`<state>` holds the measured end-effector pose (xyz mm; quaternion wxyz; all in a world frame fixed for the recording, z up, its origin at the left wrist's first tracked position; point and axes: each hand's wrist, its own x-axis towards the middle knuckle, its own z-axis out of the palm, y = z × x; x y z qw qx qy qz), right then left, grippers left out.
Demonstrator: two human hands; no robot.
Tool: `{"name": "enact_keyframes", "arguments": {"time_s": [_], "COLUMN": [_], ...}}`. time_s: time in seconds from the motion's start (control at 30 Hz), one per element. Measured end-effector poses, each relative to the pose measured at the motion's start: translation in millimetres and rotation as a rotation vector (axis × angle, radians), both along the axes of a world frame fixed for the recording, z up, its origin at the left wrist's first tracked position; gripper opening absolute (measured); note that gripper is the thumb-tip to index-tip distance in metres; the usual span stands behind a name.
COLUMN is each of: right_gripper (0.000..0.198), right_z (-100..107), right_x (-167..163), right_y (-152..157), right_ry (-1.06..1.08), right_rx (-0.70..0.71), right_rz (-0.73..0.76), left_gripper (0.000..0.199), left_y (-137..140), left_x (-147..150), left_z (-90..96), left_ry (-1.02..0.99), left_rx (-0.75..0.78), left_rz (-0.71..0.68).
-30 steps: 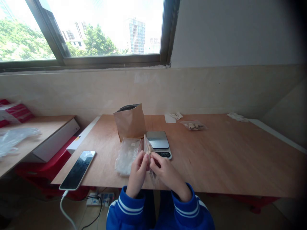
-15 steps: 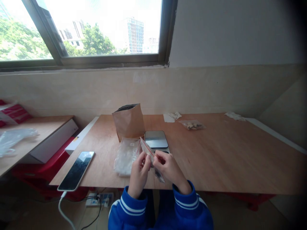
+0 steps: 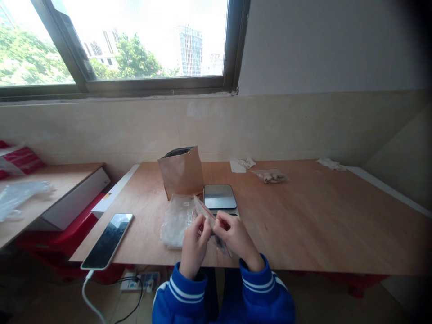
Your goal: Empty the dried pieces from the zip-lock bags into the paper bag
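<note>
A small clear zip bag (image 3: 205,210) with a red seal line is pinched between both hands, just over the table's front edge. My left hand (image 3: 196,240) is closed on the bag's near side, thumb against fingers. My right hand (image 3: 232,231) pinches it along the red line. The bag's lower part hangs below the right fingers, and what it may contain is hard to make out. Under and left of my left hand lies a stack of clear plastic bags (image 3: 176,220). Just beyond the hands sits a small digital scale (image 3: 220,196) with a bare metal plate.
An upright brown paper bag (image 3: 182,173) stands behind the plastic stack. A phone (image 3: 108,240) on a white cable lies at the table's left edge. Farther back are a clear bag of light-brown pieces (image 3: 271,176) and some crumpled tissue (image 3: 246,163).
My right hand has shifted slightly left, closer to my left hand, and the zip bag has tilted a little to the left. Both hands still grip it.
</note>
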<state>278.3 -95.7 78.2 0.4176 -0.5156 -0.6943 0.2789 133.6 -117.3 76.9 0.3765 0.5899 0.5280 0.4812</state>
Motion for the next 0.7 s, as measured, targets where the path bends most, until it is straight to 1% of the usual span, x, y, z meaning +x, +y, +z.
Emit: {"name": "enact_keyframes", "arguments": {"time_s": [0.1, 0.13, 0.17, 0.23, 0.33, 0.4, 0.47, 0.5, 0.57, 0.63, 0.67, 0.7], "right_gripper": [0.025, 0.026, 0.026, 0.024, 0.023, 0.022, 0.021, 0.02, 0.019, 0.017, 0.016, 0.017], "right_z": [-4, -5, -5, -2, 7, 16, 27, 33, 47, 62, 69, 76], "right_x": [17, 22, 25, 26, 20, 18, 20, 22, 26, 28, 27, 24], "right_y": [5, 6, 6, 3, -3, -4, 0, 4, 13, 21, 24, 27], "right_ry": [0.026, 0.04, 0.048, 0.028, -0.085, -0.173, -0.242, -0.272, -0.333, -0.395, -0.428, -0.46], "right_rx": [0.1, 0.126, 0.144, 0.166, 0.208, 0.267, 0.346, 0.39, 0.481, 0.574, 0.614, 0.653], "right_rz": [-0.257, -0.309, -0.325, -0.306, -0.284, -0.266, -0.206, -0.162, -0.063, 0.03, 0.069, 0.108], "left_gripper": [0.033, 0.034, 0.035, 0.037, 0.041, 0.05, 0.063, 0.068, 0.073, 0.07, 0.066, 0.063], "left_y": [1, 2, 2, 2, 0, -1, -1, 0, 4, 9, 11, 12], "left_x": [-16, -21, -25, -29, -31, -35, -46, -54, -70, -83, -86, -87], "left_z": [3.7, 5.3, 6.9, 9.3, 10.4, 9.5, 6.9, 5.0, 0.4, -3.6, -4.8, -5.5], "left_ry": [0.021, 0.039, 0.043, 0.015, -0.065, -0.095, -0.095, -0.097, -0.147, -0.27, -0.346, -0.423], "left_rx": [0.0, 0.0, -0.001, -0.005, -0.027, -0.082, -0.153, -0.183, -0.222, -0.269, -0.319, -0.39], "left_rz": [0.081, 0.074, 0.054, 0.024, -0.001, -0.068, -0.127, -0.127, -0.045, 0.046, 0.047, 0.009]}}
